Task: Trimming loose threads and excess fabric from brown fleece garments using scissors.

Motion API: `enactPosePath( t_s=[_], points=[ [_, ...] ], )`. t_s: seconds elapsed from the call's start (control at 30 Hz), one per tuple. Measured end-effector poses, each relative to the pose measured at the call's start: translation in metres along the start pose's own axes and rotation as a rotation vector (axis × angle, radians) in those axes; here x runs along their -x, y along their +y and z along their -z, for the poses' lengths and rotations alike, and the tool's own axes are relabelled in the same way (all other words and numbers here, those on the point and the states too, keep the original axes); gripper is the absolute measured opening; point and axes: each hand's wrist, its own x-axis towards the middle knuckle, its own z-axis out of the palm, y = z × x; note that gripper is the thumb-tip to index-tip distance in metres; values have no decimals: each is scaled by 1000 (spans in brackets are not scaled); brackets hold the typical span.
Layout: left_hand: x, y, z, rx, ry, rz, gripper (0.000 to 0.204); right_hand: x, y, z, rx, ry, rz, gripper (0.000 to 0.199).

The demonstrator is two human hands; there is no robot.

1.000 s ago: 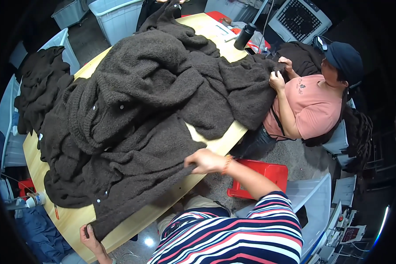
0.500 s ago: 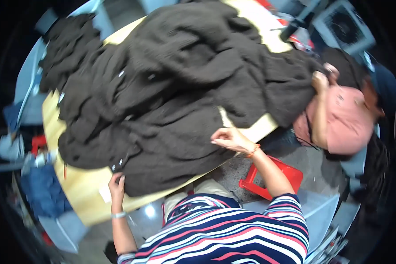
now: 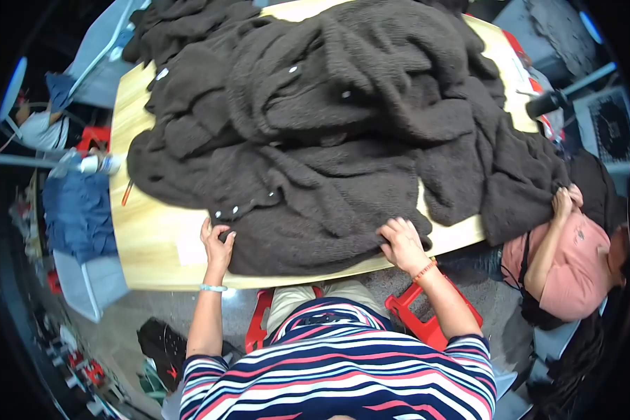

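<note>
A large heap of dark brown knitted garments (image 3: pixel 329 133) covers most of a light wooden table (image 3: pixel 150 245). The nearest garment has small white buttons along its edge (image 3: pixel 236 209). My left hand (image 3: pixel 217 241) rests on that garment's lower left corner, fingers pinching the knit. My right hand (image 3: pixel 401 241) grips the garment's lower right hem at the table's near edge. A person in a pink shirt (image 3: pixel 574 266) sits at the right and holds another part of the knit pile with both hands (image 3: pixel 565 199).
A red stool (image 3: pixel 427 322) stands under me on the grey floor. Blue fabric (image 3: pixel 77 210) lies on a seat left of the table. A black machine arm (image 3: pixel 549 101) and red items sit at the table's far right. Another person (image 3: pixel 38 126) is at the far left.
My view has swung over the table. My left hand has come up from the table's edge onto the garment's corner. My right hand stays on the hem.
</note>
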Motion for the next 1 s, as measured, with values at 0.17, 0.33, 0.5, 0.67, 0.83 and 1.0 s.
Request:
enactPosePath(
  t_s=[0.17, 0.33, 0.5, 0.67, 0.83, 1.0],
  points=[
    [-21, -18, -26, 24, -56, -83, 26, -76, -46, 5, 42, 122, 112, 71],
    [-11, 29, -45, 199, -270, -138, 32, -110, -69, -50, 135, -140, 70, 87],
    [25, 7, -22, 215, -175, -171, 25, -100, -54, -63, 272, -171, 37, 83],
    [95, -54, 13, 273, 105, 103, 26, -98, -39, -71, 288, -221, 57, 85],
    [260, -109, 10, 84, 498, 867, 33, -101, -21, -80, 364, -237, 154, 90],
    [418, -105, -59, 26, 600, 1814, 68, -108, -17, -78, 471, -246, 227, 95]
  ],
)
